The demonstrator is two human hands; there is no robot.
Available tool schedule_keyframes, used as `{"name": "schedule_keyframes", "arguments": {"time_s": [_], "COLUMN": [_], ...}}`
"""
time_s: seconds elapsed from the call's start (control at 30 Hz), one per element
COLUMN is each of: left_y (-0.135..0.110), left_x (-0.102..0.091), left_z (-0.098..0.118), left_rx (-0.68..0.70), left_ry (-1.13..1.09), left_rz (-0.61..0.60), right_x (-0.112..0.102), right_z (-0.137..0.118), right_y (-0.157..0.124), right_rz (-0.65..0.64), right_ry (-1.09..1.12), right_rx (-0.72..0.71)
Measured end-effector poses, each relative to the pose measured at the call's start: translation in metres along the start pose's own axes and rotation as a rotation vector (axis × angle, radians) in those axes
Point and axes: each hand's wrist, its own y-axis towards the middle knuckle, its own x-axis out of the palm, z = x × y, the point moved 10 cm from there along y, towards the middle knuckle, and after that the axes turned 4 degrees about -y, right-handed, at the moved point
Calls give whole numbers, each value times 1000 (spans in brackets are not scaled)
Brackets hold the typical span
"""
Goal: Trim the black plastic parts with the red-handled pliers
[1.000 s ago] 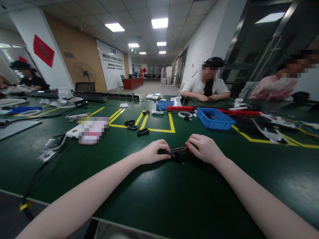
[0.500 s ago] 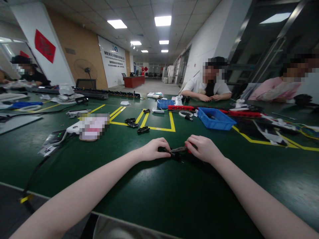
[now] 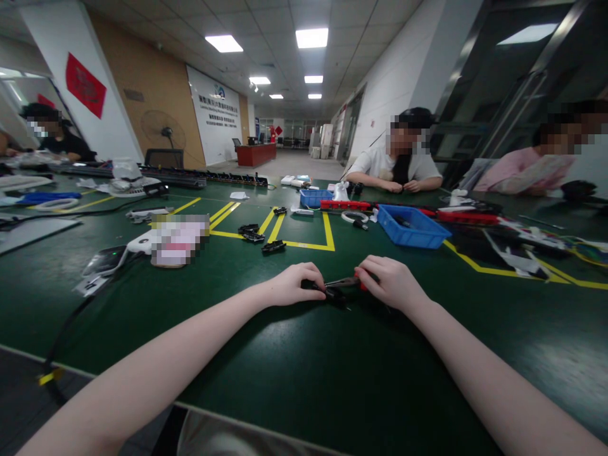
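In the head view my left hand [image 3: 297, 285] is closed on a small black plastic part [image 3: 336, 296], low over the green table [image 3: 294, 380]. My right hand [image 3: 392, 283] grips red-handled needle-nose pliers [image 3: 346, 282]. The pliers' jaws point left and reach the black part beside my left fingertips. Whether the jaws pinch anything there is too small to make out. Beyond my hands several similar black parts [image 3: 273, 247] lie near yellow tape lines.
A blue bin [image 3: 411, 227] stands ahead to the right, a smaller blue bin [image 3: 316, 197] farther back. Left of my arm lie a phone [image 3: 175, 240] and a device with a black cable [image 3: 104, 261]. Across the table sits a person [image 3: 396, 158]. A coiled white cable [image 3: 354, 218] lies mid-table.
My right hand and the pliers have shifted very slightly to the right and up. My left hand stays in place on the black part.
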Motion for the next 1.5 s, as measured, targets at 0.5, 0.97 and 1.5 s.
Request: {"name": "schedule_keyframes", "arguments": {"time_s": [0.5, 0.97, 1.5], "left_y": [0, 1, -1], "left_x": [0, 2, 1], "left_z": [0, 3, 1], "left_rx": [-13, -34, -23], "left_ry": [3, 87, 71], "left_rz": [-14, -28, -5], "right_x": [1, 10, 6], "right_z": [-4, -1, -5], "right_y": [1, 2, 2], "right_rz": [-43, -98, -84], "right_ry": [21, 29, 43], "right_rx": [1, 27, 25]}}
